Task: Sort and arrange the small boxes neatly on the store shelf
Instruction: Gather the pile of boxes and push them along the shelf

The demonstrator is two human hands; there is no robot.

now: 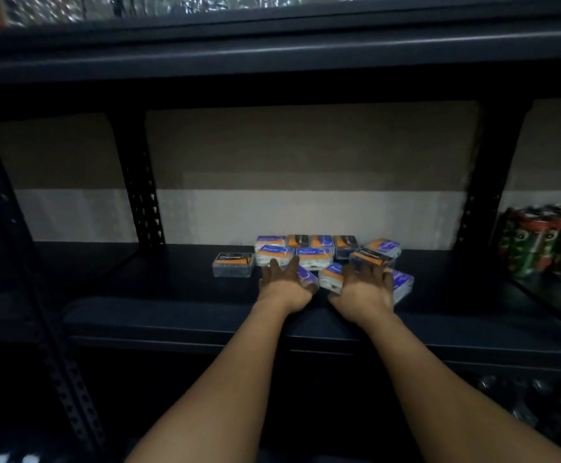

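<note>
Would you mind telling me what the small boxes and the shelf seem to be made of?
Small boxes: probably clear hard plastic, glossy; the sides look see-through below printed labels.
Shelf: likely dark painted metal, matte; its posts are punched with rows of slots. The board itself could be another material.

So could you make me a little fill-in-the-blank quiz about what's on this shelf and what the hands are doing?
1. The lone dark box standing apart at the left of the pile reads ____.
2. The blue-labelled box in the middle of the pile reads ____.
3. On the next shelf bay to the right stand drink ____.
4. The left hand and right hand both reach into the pile of small ____.

Missing words: Charcoal; Round; cans; boxes
</note>
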